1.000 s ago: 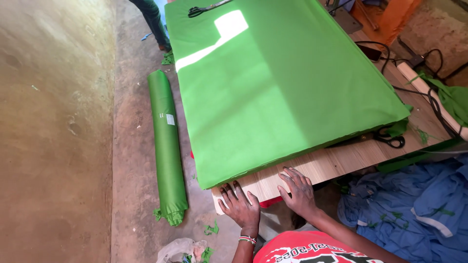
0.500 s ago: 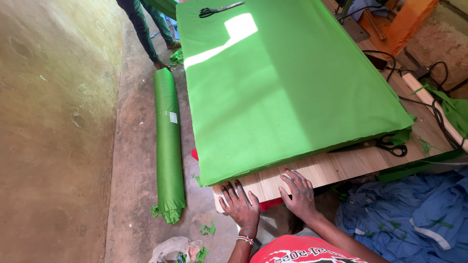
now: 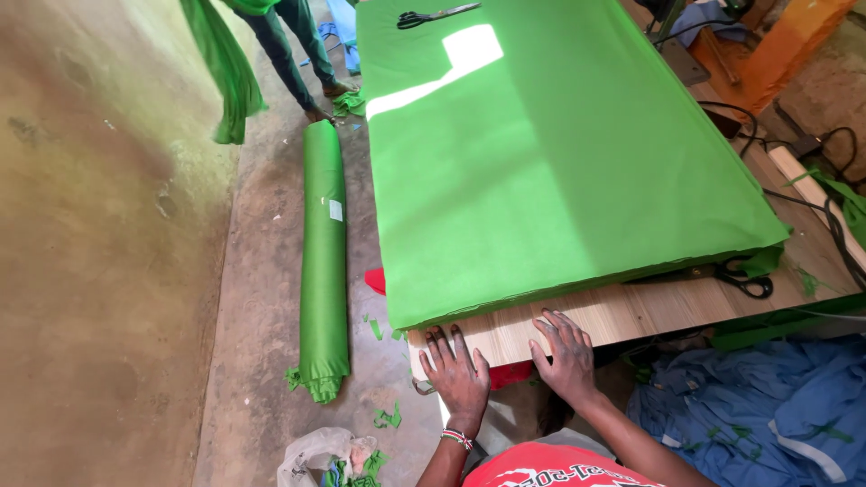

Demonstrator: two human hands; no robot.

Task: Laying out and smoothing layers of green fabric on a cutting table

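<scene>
Item one: my left hand (image 3: 457,374), flat on the near edge of the wooden counter (image 3: 631,311), palm down, fingers spread, pinching nothing. A beaded band sits at its wrist.

Item two: my right hand (image 3: 566,353), also flat on the bare wood just beside the left, fingers spread, holding nothing. Both hands lie just short of the cloth's near edge, apart from it.

Item three: green cloth (image 3: 541,153), a thick flat stack covering most of the counter, its near edge running at a slant just beyond my fingertips. A bright patch of sunlight falls on its far part.

Item four: scissors (image 3: 437,14), black-handled, lying on the far end of the cloth, well apart from my hands.

Item five: a second pair of black handles (image 3: 747,278) at the cloth's near right corner, partly tucked under it; I cannot tell the tool fully.

Item six: green roll (image 3: 323,261) on the floor, left of the counter, lengthwise, frayed at its near end.

Item seven: blue cloth (image 3: 767,406) heaped below the counter on my right.

Item eight: black cables (image 3: 816,203) on the counter's right side.

Item nine: another person's legs (image 3: 298,45) at the roll's far end, green fabric hanging beside them.

Item ten: bag of scraps (image 3: 329,460) on the floor near me.
</scene>
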